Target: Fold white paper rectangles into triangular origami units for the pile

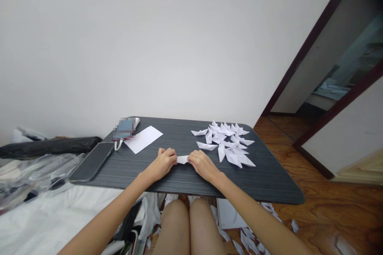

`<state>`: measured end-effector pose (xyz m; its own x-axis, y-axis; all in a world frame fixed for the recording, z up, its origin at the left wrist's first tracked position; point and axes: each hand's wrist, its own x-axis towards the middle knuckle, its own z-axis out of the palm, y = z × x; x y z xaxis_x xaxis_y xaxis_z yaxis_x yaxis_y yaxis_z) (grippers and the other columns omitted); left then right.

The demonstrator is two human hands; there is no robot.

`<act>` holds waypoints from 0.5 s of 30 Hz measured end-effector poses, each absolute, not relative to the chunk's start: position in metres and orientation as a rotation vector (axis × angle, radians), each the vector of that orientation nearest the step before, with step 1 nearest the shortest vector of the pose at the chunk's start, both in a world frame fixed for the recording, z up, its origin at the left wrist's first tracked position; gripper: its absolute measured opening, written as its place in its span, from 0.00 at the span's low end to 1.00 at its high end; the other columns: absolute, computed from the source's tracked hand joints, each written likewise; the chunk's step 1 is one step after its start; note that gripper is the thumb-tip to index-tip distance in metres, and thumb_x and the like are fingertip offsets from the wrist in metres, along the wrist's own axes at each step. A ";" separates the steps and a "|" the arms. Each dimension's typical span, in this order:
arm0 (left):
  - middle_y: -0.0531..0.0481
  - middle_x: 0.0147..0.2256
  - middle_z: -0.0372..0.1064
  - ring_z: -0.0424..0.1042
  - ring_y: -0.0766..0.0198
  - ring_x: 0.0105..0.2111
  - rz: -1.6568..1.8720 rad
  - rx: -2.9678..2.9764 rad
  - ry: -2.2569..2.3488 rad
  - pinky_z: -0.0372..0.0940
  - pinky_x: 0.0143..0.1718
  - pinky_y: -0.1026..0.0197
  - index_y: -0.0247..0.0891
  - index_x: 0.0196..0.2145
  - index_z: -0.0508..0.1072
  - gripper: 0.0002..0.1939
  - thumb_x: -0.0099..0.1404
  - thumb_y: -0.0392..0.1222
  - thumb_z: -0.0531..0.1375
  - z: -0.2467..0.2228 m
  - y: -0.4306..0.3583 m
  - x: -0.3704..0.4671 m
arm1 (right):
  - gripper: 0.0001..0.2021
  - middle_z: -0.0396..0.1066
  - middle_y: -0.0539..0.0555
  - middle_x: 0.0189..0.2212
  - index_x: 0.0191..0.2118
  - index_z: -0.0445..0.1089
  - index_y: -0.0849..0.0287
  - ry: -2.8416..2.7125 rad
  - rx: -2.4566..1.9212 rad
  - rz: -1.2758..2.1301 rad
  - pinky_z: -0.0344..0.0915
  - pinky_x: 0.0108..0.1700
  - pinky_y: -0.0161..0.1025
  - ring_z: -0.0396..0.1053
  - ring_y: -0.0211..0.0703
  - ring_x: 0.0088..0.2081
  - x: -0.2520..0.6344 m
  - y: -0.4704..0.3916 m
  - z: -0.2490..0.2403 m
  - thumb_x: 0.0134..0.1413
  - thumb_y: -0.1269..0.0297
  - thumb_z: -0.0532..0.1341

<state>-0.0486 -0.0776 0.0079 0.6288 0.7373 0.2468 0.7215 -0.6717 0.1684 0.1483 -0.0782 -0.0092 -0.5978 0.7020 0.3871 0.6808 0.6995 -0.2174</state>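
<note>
Left hand (166,163) and right hand (202,164): each pinching one end of a small folded white paper (182,159), held between them over the near middle of the dark table (185,181); cluster of folded paper boats (229,139), table's right side; flat white sheet (145,139), left, beyond the left hand; blurred-out device (124,128), far left

My counter (179,179) is black with fine, paler streaks running across it. The paper boats (220,137) on it are plain white, the wall (185,48) pale grey, and the floor (338,211) orange-brown with darker wood grain.
</note>
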 end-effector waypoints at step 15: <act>0.54 0.22 0.63 0.61 0.68 0.22 0.472 2.224 1.390 0.54 0.25 0.67 0.34 0.28 0.67 0.07 0.54 0.41 0.55 0.001 -0.047 -0.051 | 0.02 0.66 0.50 0.23 0.28 0.67 0.64 -2.228 -1.377 0.753 0.55 0.30 0.32 0.63 0.36 0.27 0.149 -0.042 -0.008 0.43 0.71 0.60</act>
<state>-0.0506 -0.0471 0.0007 0.4267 0.9035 0.0401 0.7409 -0.3747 0.5573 0.1485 -0.0423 -0.0075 -0.4258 0.9026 0.0636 0.6790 0.3652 -0.6369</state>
